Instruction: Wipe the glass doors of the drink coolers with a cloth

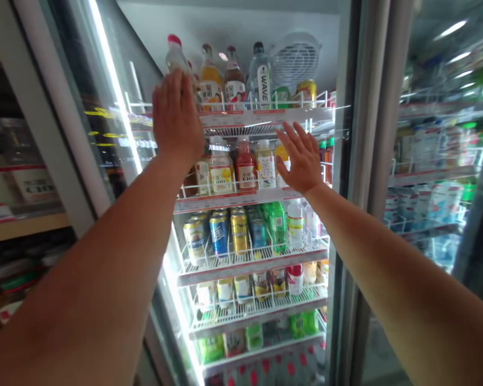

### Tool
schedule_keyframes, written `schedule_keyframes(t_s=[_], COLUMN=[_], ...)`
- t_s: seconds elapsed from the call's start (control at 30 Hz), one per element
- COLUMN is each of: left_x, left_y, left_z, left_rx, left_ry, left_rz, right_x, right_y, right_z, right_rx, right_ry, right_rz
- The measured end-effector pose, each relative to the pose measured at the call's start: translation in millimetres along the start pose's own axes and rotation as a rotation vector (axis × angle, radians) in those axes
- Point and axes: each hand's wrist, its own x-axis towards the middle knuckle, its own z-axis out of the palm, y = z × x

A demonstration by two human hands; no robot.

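My left hand (pixel 177 120) is raised with its fingers stretched upward, in front of a clear bottle with a pink cap (pixel 176 53) on the top shelf. It hides the bottle's lower part; whether they touch I cannot tell. My right hand (pixel 301 161) reaches in lower down, fingers spread, before an orange drink bottle (pixel 282 158) on the second shelf. Nothing shows in its grasp. Left of it stand a white-labelled bottle (pixel 265 165), a red drink bottle (pixel 246 163) and a pale yellow-labelled bottle (pixel 221 169). A WAVE water bottle (pixel 260 78) is above.
Wire-fronted shelves fill the lit drinks fridge (pixel 241 201). Beer cans (pixel 239 230) and a green bottle (pixel 277 228) occupy the third shelf. A bright light strip (pixel 116 80) runs down the left side. A metal door frame (pixel 380 161) borders the right, beside another stocked cooler (pixel 434 145).
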Motion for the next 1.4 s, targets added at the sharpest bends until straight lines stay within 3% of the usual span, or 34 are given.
schedule_keyframes(t_s=[0.1,0.2,0.4,0.53,0.67,1.0,1.4], left_x=[-18,-41,-98,-126,-138,-127,-50], left_y=[-25,-28,2,19,42,108,138], left_z=[-2.8,-21.2,-56.9,-56.2,-50.3,-36.4,-19.7], left_rx=[0.027,0.009,-0.18,-0.217,-0.213,-0.235,-0.24], left_ry=[0.039,0.02,-0.037,-0.019,-0.003,-0.065,-0.13], left_rz=[0.008,-0.036,-0.034,0.066,0.123,0.315,0.381], right_x=[0,-1,-2,-2,-3,-1,-2], right_y=[0,0,0,1,0,-2,0], right_z=[0,1,2,3,4,2,4], right_rx=[0.001,-0.001,0.016,0.007,-0.014,-0.021,-0.031], right_ry=[0.005,0.017,0.009,0.03,0.064,0.053,0.069], right_rz=[0.003,0.0,-0.004,-0.015,-0.027,-0.016,-0.025])
